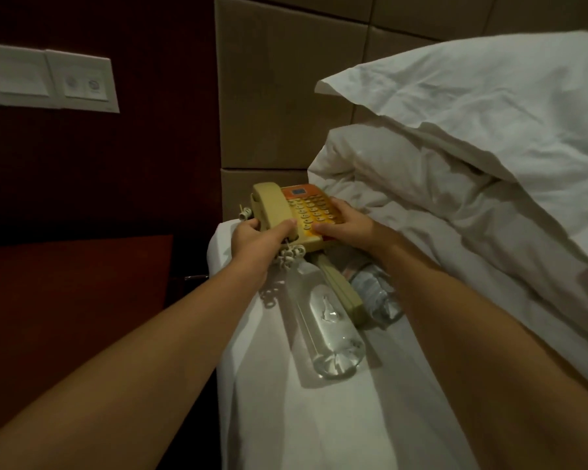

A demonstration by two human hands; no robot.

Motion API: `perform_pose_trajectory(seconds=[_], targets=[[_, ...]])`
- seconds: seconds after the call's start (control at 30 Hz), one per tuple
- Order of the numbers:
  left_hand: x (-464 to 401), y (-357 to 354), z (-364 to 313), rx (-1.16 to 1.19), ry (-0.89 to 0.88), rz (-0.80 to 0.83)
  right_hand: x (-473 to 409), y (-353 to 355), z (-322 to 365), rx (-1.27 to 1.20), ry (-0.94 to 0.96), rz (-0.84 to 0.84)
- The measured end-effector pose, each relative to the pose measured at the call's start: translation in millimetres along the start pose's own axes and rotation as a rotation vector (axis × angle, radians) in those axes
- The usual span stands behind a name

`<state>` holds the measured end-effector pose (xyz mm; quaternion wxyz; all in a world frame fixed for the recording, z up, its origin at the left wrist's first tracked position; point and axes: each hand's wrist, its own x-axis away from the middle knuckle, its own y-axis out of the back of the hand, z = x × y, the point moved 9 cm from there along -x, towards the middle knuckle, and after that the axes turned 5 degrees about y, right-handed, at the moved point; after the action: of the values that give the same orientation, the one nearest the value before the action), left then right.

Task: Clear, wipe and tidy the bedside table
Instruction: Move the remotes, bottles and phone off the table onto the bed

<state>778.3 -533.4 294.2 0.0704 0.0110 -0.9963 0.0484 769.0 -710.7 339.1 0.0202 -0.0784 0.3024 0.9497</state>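
Dim room – padded headboard (pixel 286 96), dark wall (pixel 99 171), switch plates (pixel 48 78)

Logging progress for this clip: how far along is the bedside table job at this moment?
Early, in the clearing stage. Already moved: a clear bottle and a second, crumpled bottle lie on the white bed sheet. In hand: the left hand and right hand both grip the beige telephone over the bed's corner. Left: the dark bedside table shows no wiping yet, no cloth is visible, and nothing is put back.

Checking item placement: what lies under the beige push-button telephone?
Under the beige push-button telephone, gripped by left hand and right hand, lie a clear plastic bottle and beige flat object on white bedsheet; their upper ends are covered.
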Motion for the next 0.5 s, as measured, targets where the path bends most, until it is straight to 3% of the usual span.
perform_pose_trajectory(seconds=[0.13, 0.23, 0.5], targets=[[-2, 12, -3, 0.052, -0.004, -0.002, -1, -9, 8, 0.278, 0.021, 0.123], [-9, 22, -4, 0.071, -0.029, -0.059, -9, -15, 19, 0.494, 0.082, 0.124], [-29, 12, -4, -0.17, -0.054, -0.054, -10, -8, -3, 0.394, -0.014, 0.046]])
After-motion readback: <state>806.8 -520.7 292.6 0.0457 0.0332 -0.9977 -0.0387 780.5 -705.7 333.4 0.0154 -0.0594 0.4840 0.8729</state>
